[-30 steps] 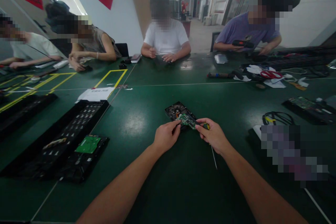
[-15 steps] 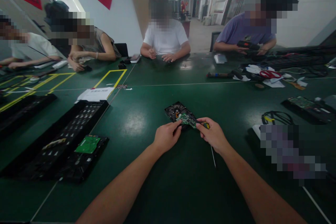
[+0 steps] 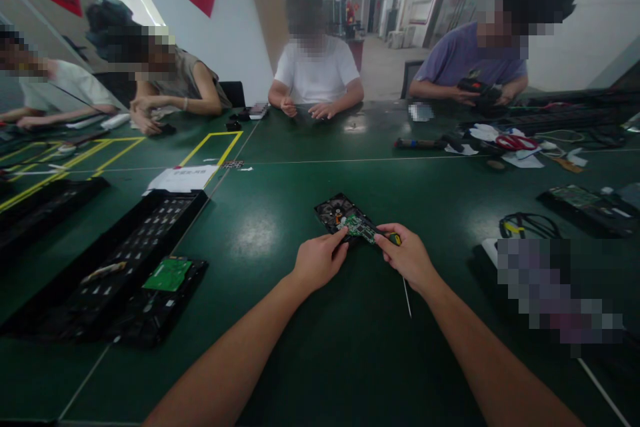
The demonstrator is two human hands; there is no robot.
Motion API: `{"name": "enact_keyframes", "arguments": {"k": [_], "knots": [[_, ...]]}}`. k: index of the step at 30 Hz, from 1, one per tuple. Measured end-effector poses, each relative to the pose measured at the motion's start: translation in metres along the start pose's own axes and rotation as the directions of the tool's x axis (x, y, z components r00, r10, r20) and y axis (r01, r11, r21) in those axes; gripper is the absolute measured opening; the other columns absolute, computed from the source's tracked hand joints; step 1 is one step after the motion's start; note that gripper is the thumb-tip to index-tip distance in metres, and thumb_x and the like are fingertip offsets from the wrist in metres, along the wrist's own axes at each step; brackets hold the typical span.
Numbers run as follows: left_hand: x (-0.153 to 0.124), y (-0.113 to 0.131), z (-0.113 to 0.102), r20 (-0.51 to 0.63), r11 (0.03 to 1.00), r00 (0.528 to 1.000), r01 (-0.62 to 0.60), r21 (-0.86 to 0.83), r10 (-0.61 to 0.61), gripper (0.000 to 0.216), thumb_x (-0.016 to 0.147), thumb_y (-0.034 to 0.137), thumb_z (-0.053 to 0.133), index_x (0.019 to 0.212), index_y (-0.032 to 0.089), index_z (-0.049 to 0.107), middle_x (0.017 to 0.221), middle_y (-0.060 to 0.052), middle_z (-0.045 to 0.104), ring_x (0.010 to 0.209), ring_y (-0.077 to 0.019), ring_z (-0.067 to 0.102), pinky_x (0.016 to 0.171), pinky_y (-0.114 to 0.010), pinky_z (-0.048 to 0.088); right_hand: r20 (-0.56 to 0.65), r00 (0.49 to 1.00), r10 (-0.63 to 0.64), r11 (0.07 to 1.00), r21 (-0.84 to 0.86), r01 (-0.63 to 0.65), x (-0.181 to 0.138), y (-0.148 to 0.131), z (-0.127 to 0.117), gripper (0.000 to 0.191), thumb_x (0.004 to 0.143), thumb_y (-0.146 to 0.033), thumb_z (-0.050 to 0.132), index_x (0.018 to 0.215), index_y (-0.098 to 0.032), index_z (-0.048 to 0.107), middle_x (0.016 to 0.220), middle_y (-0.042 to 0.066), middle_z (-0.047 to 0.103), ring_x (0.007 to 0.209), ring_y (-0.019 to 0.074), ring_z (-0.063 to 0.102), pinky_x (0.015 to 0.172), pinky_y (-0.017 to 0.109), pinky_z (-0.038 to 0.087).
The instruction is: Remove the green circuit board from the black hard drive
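Note:
A black hard drive (image 3: 332, 209) lies on the green table in front of me. A small green circuit board (image 3: 362, 229) is over its near side. My left hand (image 3: 319, 260) pinches the board's left end between thumb and fingers. At the other end, the thumb and fingertips of my right hand (image 3: 409, 255) are closed on the board's edge. That same hand also keeps a screwdriver (image 3: 407, 298) in its palm; its yellow-and-black handle shows above the fingers and its thin shaft points down toward me. My hands cover the drive's near edge.
Left stands a long black tray (image 3: 183, 199), with another hard drive carrying a green board (image 3: 168, 275) beside it. Right are a black cable (image 3: 533, 221), a pixelated item and another board-topped device (image 3: 583, 203). Tools and red-handled scissors (image 3: 515, 141) lie farther back. Several people sit opposite.
My hands and the circuit board stay almost where they were. The whole view has shifted very slightly. Across the table, the person in purple has moved the dark object in their hands a little.

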State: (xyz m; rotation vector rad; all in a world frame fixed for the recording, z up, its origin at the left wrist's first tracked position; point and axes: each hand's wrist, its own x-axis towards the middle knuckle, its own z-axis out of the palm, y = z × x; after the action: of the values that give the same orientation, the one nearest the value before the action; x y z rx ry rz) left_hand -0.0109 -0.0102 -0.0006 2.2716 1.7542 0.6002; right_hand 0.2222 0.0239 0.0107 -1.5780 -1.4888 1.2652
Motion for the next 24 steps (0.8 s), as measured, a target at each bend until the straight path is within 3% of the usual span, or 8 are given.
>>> {"name": "enact_keyframes", "arguments": {"k": [16,24], "knots": [[0.0005,0.0028,-0.0031,0.017,1.0,1.0,0.01,0.012,-0.011,0.046,0.105,0.044,0.047,0.148,0.029,0.056,0.117,-0.004,0.077,0.094,-0.0238,0.075,0.081,-0.035,0.058,-0.009,1.0,-0.017,0.999,-0.036,0.016,0.0002,-0.0005,-0.0013,0.037,0.092,-0.043,0.067,0.122,-0.023,0.068,0.074,0.0,0.063,0.055,0.0126,0.055,0.048,0.025,0.039],[0.0006,0.0044,-0.0033,0.041,0.999,0.998,0.036,0.022,-0.037,0.047,0.105,0.045,0.047,0.149,0.03,0.055,0.116,-0.005,0.077,0.094,-0.0233,0.074,0.082,-0.034,0.057,-0.068,0.997,-0.034,0.998,-0.048,0.031,0.0019,0.0015,0.0024,0.036,0.091,-0.044,0.068,0.119,-0.021,0.07,0.066,-0.001,0.062,0.05,0.0124,0.052,0.047,0.025,0.038]]}}
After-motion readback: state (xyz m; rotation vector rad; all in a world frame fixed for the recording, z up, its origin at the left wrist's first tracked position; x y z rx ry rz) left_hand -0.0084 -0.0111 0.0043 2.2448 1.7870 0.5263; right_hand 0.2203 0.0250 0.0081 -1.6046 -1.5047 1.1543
